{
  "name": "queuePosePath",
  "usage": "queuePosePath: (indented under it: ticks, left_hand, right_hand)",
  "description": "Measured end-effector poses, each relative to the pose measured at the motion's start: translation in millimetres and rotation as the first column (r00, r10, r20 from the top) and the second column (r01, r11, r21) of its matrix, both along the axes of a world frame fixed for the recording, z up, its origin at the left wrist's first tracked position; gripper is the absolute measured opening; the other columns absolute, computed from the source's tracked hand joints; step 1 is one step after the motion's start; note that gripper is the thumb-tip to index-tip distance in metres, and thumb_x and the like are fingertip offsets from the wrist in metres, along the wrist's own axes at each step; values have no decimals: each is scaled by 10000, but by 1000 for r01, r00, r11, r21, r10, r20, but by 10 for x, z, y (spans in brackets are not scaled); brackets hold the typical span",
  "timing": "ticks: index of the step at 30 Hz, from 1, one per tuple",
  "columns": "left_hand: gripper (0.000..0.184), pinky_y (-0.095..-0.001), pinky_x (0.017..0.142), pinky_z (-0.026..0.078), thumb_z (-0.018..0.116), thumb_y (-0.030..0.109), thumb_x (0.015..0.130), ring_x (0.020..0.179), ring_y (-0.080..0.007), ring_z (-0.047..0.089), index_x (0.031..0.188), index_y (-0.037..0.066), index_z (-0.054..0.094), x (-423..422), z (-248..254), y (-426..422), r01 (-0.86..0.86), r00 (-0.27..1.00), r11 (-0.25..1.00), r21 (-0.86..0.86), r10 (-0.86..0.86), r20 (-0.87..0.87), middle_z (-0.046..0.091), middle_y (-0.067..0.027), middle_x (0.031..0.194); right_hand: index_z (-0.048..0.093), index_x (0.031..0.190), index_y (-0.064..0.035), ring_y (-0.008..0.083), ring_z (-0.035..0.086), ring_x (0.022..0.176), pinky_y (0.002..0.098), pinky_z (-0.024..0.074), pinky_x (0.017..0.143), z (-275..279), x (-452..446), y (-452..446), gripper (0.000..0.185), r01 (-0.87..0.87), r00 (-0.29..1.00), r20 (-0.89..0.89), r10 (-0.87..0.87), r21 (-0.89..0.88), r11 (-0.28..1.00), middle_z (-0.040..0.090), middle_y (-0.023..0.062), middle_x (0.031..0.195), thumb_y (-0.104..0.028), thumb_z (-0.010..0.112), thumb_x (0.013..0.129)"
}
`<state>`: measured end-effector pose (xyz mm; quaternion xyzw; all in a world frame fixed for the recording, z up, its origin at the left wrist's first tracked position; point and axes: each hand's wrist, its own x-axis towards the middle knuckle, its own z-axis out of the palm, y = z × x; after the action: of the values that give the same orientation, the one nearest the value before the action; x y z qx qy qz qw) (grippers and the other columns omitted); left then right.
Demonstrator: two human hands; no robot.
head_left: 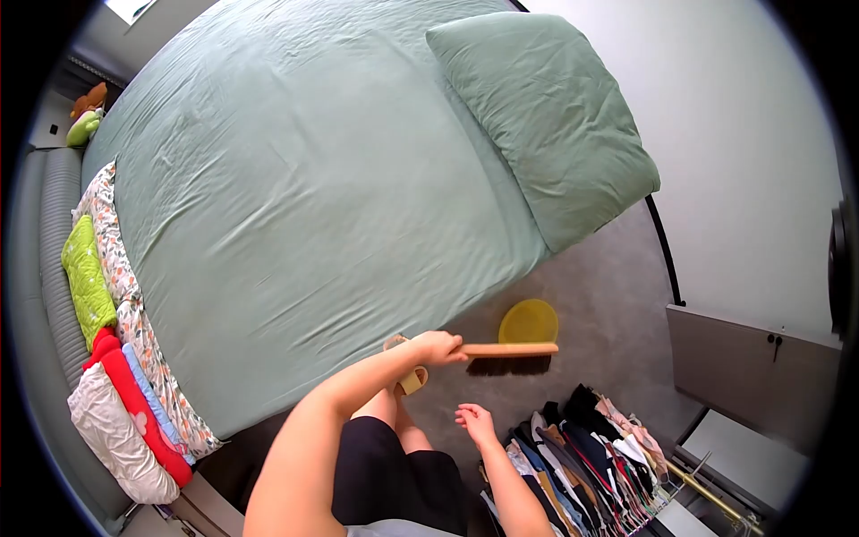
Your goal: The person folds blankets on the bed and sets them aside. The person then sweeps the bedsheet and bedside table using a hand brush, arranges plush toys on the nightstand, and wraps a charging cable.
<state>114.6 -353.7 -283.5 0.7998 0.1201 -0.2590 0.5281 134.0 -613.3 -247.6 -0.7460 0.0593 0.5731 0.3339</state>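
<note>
My left hand [437,347] is wrapped round the handle of a bed brush [514,350]. The brush has a light wooden back and dark bristles that point down, and it is held off the side of the bed. My right hand [475,421] hangs lower, beside my legs, loosely bent with its fingers apart and nothing in it. In front of me the bed is covered by a pale green fitted sheet [331,179] with soft wrinkles. A matching green pillow [550,121] lies at its right end.
A yellow round basin [530,322] sits on the grey floor behind the brush. Clothes on a rack [582,461] stand at lower right, near a grey cabinet panel [752,362]. Folded bedding [125,434] and a floral cover [116,259] line the bed's left end.
</note>
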Motion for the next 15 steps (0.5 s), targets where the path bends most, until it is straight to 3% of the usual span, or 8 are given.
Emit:
queuePosePath:
  ticks: [1,3,6,9,11,12,14,15]
  left_hand:
    - [459,-460,725,417,444,464,817,854,-384,545,957,30,495,-25,104,77,63,998,996,70,-65,25,583,-222,844]
    - [366,-447,660,439,488,427,809,765,-387,557,910,75,503,-208,-10,542,-438,898,888,142,439,23,586,-200,766]
    - [359,-442,542,399,438,373,865,625,-376,532,810,19,461,-545,-462,1670,-944,311,239,227,876,368,537,-219,674]
    - [502,-397,489,376,340,492,876,489,-255,431,739,17,432,-967,-1130,2918,-894,-308,-394,214,886,347,477,-117,580]
    - [573,-482,301,330,288,535,865,320,-268,362,773,-19,400,-410,-523,3070,-665,-734,-738,113,674,85,459,-120,540]
    - [590,-556,391,397,279,545,861,457,-324,485,869,-31,409,-494,-1141,3177,-684,-696,-728,45,634,-336,500,-155,622]
    - [535,-481,794,399,328,484,870,918,-360,491,927,-23,487,467,-628,2325,-901,-426,-432,46,857,-292,528,-221,926]
    - [464,-435,839,384,340,429,877,984,-336,476,954,2,504,662,-602,1896,-987,131,149,59,962,-240,512,-229,1004]
  right_hand:
    - [562,989,-14,111,584,685,210,451,591,27,125,121,193,39,999,20,-39,6,999,621,77,857,-96,484,832]
    - [561,991,-14,113,583,687,211,451,594,54,377,377,195,124,991,57,-125,25,992,620,82,864,-96,482,833]
    - [556,994,-18,114,582,681,214,454,598,19,671,692,193,225,972,56,-228,50,973,617,85,875,-99,477,836]
    - [554,991,-23,114,582,683,214,455,600,8,811,930,189,289,956,31,-291,71,955,615,83,883,-101,474,840]
    - [554,991,-24,115,582,684,213,456,602,-15,831,1005,188,331,943,2,-332,88,940,614,83,884,-104,476,840]
    - [554,991,-25,115,582,684,213,456,602,-5,828,1032,187,333,943,4,-334,78,940,614,83,884,-105,476,841]
    - [553,992,-26,115,582,685,214,456,602,18,814,1088,187,330,943,7,-331,61,942,614,82,885,-107,477,843]
    - [553,993,-27,115,582,686,214,456,601,18,810,1109,187,314,949,17,-315,45,948,613,81,885,-109,477,843]
